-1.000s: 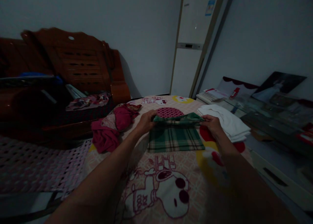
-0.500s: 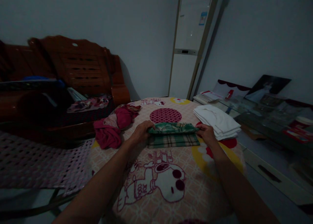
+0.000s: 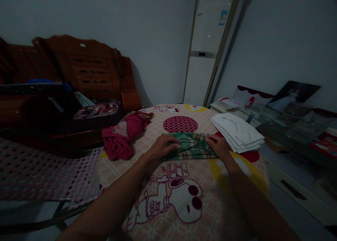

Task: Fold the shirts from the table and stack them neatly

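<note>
A green plaid cloth (image 3: 192,144), folded into a long flat strip with some creases on top, lies across the middle of the round table. Over its left end rests my left hand (image 3: 164,146), fingers apart and bent, touching the fabric. At the right end my right hand (image 3: 217,145) touches the cloth with thumb and fingers spread a little. Neither hand lifts the fabric. Past the cloth, the tablecloth (image 3: 180,124) shows a dark pink dotted oval.
A crumpled pink garment (image 3: 118,142) lies at the table's left, folded white cloths (image 3: 237,132) at its right. A wooden bench (image 3: 86,72) stands back left, a woven chair (image 3: 47,174) at the left, a glass-topped cabinet (image 3: 286,125) at the right.
The cloth's raised far edge has come down and now lies flat over the strip. My hands have let go of its corners and moved slightly inward on top of it.
</note>
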`<state>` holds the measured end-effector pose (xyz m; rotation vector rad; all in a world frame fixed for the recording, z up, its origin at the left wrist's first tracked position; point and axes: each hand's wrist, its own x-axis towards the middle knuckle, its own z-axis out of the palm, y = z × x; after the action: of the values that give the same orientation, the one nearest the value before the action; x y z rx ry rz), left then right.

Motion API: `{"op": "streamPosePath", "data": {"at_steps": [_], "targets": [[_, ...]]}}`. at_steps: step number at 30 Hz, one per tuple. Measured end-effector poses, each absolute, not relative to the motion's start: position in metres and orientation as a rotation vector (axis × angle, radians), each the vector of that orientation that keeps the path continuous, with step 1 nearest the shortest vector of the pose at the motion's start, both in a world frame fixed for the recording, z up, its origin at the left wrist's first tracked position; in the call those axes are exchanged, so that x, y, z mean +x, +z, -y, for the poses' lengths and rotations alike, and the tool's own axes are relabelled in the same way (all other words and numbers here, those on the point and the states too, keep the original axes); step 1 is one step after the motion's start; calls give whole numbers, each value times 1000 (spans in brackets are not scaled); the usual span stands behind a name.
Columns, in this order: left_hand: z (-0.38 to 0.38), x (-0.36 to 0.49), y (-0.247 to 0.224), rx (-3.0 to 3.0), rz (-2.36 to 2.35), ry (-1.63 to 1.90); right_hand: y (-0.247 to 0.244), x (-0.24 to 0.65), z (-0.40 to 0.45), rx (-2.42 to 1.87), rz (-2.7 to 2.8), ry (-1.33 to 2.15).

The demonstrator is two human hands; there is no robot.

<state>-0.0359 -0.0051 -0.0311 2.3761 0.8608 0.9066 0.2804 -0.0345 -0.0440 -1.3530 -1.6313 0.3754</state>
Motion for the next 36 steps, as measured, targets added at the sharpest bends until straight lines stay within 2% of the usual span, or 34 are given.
{"op": "streamPosePath", "data": {"at_steps": [4,9,16,23,29,34,36], "targets": [[15,-8,-37,2624,-782,743,-47,271,37,-1205,1913,257],[19,-1,-42,2698,-826,659,-53,275,40,-1217,2087,216],[15,-10,-42,2610,-737,660,-35,273,49,-1188,1972,465],[18,-7,-40,2502,-687,578,-22,268,64,-1185,1779,947],[15,-5,-37,2434,-905,874,-31,268,57,-1243,1570,728],[5,-9,-44,2428,-964,767,-49,265,51,-1371,1595,908],[1,-14,-42,2363,-972,836,-52,265,50,-1382,1574,930]]}}
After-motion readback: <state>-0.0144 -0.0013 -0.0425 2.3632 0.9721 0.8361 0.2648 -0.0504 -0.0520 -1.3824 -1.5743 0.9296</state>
